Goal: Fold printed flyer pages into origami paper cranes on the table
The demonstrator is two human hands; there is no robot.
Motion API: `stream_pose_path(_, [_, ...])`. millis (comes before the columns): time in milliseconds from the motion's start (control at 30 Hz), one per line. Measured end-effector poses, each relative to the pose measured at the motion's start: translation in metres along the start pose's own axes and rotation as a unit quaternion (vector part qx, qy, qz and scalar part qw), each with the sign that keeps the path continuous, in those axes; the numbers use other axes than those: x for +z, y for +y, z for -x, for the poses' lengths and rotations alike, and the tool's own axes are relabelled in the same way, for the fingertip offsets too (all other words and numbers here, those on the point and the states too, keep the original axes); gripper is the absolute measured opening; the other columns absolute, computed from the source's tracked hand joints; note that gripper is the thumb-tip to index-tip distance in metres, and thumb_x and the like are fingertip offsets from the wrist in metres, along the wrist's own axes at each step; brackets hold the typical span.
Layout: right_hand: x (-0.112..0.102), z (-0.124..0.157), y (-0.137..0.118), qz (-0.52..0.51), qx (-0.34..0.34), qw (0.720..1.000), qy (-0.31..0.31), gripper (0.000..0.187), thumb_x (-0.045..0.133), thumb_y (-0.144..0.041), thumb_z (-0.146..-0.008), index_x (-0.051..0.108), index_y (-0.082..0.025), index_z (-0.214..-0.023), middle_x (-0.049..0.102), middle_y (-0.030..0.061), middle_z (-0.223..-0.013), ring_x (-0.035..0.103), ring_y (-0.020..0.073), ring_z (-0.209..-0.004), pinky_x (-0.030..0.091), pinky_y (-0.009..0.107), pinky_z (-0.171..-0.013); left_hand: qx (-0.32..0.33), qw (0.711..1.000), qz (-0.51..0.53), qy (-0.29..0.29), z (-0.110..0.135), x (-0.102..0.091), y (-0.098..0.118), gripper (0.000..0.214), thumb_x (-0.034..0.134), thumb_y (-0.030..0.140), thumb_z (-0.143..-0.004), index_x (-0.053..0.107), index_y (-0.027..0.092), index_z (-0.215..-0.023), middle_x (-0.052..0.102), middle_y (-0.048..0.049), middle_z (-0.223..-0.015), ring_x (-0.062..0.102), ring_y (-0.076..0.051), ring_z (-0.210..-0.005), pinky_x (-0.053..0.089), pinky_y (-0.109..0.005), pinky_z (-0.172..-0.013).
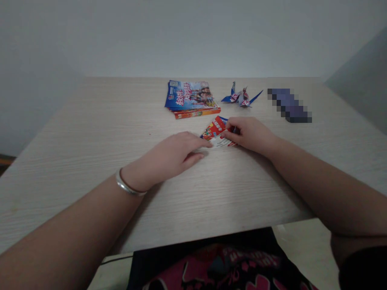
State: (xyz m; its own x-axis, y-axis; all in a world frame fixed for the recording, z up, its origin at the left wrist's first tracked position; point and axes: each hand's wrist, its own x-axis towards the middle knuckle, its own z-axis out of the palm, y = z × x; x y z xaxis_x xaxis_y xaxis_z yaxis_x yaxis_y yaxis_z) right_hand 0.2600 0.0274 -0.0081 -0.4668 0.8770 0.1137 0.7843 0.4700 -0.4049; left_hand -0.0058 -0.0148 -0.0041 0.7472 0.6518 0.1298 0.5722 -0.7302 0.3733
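Observation:
On the table in front of me lies a small folded paper, printed red, white and blue. My right hand pinches its right side between thumb and fingers, covering that part. From the left, my left hand touches the paper's lower left edge with its outstretched index fingertip. The thumb of that hand is apart from the index finger and rests near the table. A silver bangle circles my left wrist.
Behind the paper is a stack of printed flyers, mostly blue with orange edges. Folded paper cranes stand to its right. Farther right is a pixelated dark object. The pale wood-grain table meets a wall at the back.

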Motion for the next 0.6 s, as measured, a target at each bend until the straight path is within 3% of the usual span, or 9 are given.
stream_pose_path(100, [-0.002, 0.001, -0.004, -0.011, -0.009, 1.000, -0.011, 0.024, 0.061, -0.038, -0.093, 0.055, -0.022, -0.076, 0.059, -0.0008, -0.067, 0.049, 0.0147, -0.061, 0.031, 0.030, -0.062, -0.055, 0.988, 0.123, 0.070, -0.002, 0.011, -0.004, 0.056, 0.059, 0.029, -0.097, 0.048, 0.014, -0.150, 0.075, -0.0133, -0.126, 0.070, -0.025, -0.117, 0.053, -0.042, -0.104])
stream_pose_path(167, [-0.003, 0.002, -0.007, -0.019, -0.016, 1.000, -0.015, 0.025, 0.059, -0.040, -0.094, 0.055, -0.022, -0.077, 0.060, -0.0006, -0.068, 0.049, 0.0149, -0.061, 0.031, 0.030, -0.062, -0.065, 0.983, 0.158, 0.068, -0.004, 0.016, -0.005, 0.071, 0.062, 0.029, -0.095, 0.036, 0.014, -0.160, 0.076, -0.0130, -0.125, 0.071, -0.025, -0.115, 0.055, -0.042, -0.103])
stream_pose_path(300, [-0.003, 0.001, -0.009, -0.010, -0.018, 0.999, -0.034, 0.022, 0.059, -0.039, -0.093, 0.055, -0.022, -0.080, 0.060, -0.0007, -0.068, 0.049, 0.0149, -0.061, 0.030, 0.029, -0.061, -0.065, 0.970, 0.230, 0.048, -0.006, 0.017, 0.001, 0.076, 0.056, 0.024, -0.096, 0.026, 0.018, -0.165, 0.077, -0.0108, -0.124, 0.074, -0.021, -0.109, 0.055, -0.042, -0.103])
stream_pose_path(467, [-0.003, 0.001, -0.010, 0.047, -0.011, 0.998, -0.048, 0.020, 0.059, -0.036, -0.094, 0.057, -0.022, -0.081, 0.062, 0.0006, -0.070, 0.047, 0.0152, -0.061, 0.029, 0.029, -0.062, -0.071, 0.977, 0.202, -0.013, -0.002, 0.007, 0.005, 0.058, 0.057, 0.025, -0.097, 0.046, 0.022, -0.153, 0.075, -0.0077, -0.128, 0.072, -0.022, -0.117, 0.037, -0.054, -0.122])
stream_pose_path(600, [-0.004, 0.002, -0.012, 0.061, 0.004, 0.997, -0.056, 0.021, 0.058, -0.038, -0.095, 0.059, -0.021, -0.082, 0.063, 0.0018, -0.071, 0.049, 0.0161, -0.063, 0.030, 0.030, -0.062, -0.055, 0.981, 0.186, 0.008, -0.001, 0.004, 0.005, 0.045, 0.053, 0.030, -0.101, 0.054, 0.020, -0.144, 0.075, -0.0075, -0.125, 0.070, -0.022, -0.117, 0.033, -0.053, -0.125])
